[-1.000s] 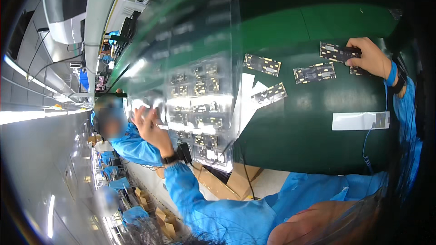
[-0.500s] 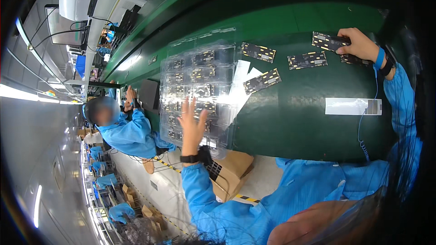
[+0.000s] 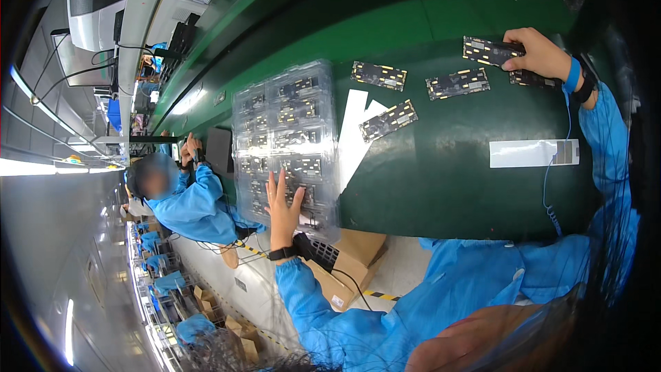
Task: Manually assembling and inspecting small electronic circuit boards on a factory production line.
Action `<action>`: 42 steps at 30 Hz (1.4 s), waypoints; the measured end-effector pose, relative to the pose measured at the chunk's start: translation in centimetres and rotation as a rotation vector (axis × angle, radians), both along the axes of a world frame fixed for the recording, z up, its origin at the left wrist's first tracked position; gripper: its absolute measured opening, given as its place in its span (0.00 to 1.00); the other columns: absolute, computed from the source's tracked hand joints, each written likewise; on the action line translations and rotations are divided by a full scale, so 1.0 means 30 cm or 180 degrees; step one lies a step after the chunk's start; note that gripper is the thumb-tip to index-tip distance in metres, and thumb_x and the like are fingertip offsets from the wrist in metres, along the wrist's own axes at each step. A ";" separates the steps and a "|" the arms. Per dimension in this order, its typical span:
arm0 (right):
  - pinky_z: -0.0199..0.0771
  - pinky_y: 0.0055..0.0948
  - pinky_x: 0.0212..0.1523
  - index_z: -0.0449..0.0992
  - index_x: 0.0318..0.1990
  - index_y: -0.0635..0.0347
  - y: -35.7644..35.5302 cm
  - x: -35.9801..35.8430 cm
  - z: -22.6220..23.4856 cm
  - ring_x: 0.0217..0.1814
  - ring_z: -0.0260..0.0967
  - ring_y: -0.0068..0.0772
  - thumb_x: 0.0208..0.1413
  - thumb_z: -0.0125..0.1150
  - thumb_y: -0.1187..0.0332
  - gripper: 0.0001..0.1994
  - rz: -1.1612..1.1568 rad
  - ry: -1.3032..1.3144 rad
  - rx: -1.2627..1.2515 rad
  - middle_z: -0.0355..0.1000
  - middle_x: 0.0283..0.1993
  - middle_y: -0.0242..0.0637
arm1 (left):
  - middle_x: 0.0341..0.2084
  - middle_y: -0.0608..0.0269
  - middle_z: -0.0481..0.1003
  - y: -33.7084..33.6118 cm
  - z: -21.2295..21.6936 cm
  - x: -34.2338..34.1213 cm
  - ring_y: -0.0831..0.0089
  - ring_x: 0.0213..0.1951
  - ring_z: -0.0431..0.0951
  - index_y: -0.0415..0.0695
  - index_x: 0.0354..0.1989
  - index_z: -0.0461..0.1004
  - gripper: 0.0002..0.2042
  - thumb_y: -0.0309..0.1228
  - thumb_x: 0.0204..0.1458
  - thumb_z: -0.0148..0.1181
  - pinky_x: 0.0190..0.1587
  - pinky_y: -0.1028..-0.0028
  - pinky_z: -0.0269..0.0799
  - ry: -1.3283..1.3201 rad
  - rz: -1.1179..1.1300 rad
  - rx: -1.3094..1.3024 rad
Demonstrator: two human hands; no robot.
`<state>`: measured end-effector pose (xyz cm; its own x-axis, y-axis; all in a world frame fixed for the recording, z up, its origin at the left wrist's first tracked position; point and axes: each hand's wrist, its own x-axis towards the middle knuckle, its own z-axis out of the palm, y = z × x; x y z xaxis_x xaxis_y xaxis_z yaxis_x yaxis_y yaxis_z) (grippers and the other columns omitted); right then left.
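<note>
My left hand (image 3: 282,213) has its fingers spread and lies over the near part of a clear plastic tray (image 3: 331,134). Dark circuit boards with gold-coloured pads show in rows under the shiny plastic. Out to the right, my right hand (image 3: 540,54) pinches one end of a circuit board (image 3: 485,49) between thumb and fingers. Partly under that hand is another circuit board (image 3: 529,78). Three more lie on the green bench between my hands: a far-left board (image 3: 379,76), a tilted board (image 3: 389,120) and a middle board (image 3: 458,84).
White paper strips (image 3: 352,120) lie beside the tray. A white card (image 3: 520,153) sits nearer me, by the coiled blue wrist cord (image 3: 551,215). Below the bench edge stands a cardboard box (image 3: 358,248). A co-worker in blue (image 3: 196,203) sits to the left beside a dark box (image 3: 220,150).
The clear plastic's far edge has shifted left and toward me, lining up more closely over the rows of boards. My left hand has moved slightly nearer me. My right hand keeps its board.
</note>
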<state>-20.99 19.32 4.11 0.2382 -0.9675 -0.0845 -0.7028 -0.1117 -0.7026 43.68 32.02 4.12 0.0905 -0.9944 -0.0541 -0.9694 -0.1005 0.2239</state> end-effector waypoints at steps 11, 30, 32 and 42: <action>0.72 0.40 0.43 0.78 0.43 0.71 0.025 -0.042 -0.038 0.38 0.74 0.49 0.52 0.77 0.64 0.19 0.0132 0.0388 -0.0936 0.76 0.36 0.53 | 0.75 0.34 0.54 -0.085 0.092 0.045 0.44 0.76 0.55 0.38 0.74 0.61 0.43 0.50 0.56 0.71 0.74 0.50 0.55 0.0044 -0.0321 0.0955; 0.50 0.19 0.23 0.79 0.37 0.58 -0.011 0.362 0.294 0.23 0.55 0.11 0.61 0.71 0.58 0.13 0.0512 -0.1976 0.1117 0.66 0.25 0.19 | 0.41 0.49 0.79 -0.460 0.016 -0.678 0.49 0.44 0.80 0.38 0.49 0.80 0.16 0.26 0.53 0.71 0.47 0.59 0.74 0.1102 -0.2299 -0.0514; 0.50 0.19 0.24 0.78 0.36 0.56 -0.037 0.412 0.305 0.24 0.54 0.11 0.61 0.71 0.56 0.14 0.0485 -0.2096 0.0956 0.65 0.26 0.20 | 0.37 0.50 0.79 -0.503 0.146 -0.594 0.51 0.45 0.80 0.38 0.42 0.82 0.10 0.22 0.51 0.68 0.49 0.57 0.74 0.0993 -0.2346 -0.0616; 0.49 0.19 0.25 0.78 0.39 0.58 -0.007 0.422 0.233 0.24 0.52 0.11 0.62 0.71 0.57 0.14 0.0359 -0.2189 0.1161 0.63 0.26 0.18 | 0.53 0.43 0.74 -0.654 0.058 -0.140 0.42 0.61 0.71 0.43 0.63 0.70 0.26 0.19 0.53 0.64 0.67 0.54 0.62 0.0377 -0.1861 0.0061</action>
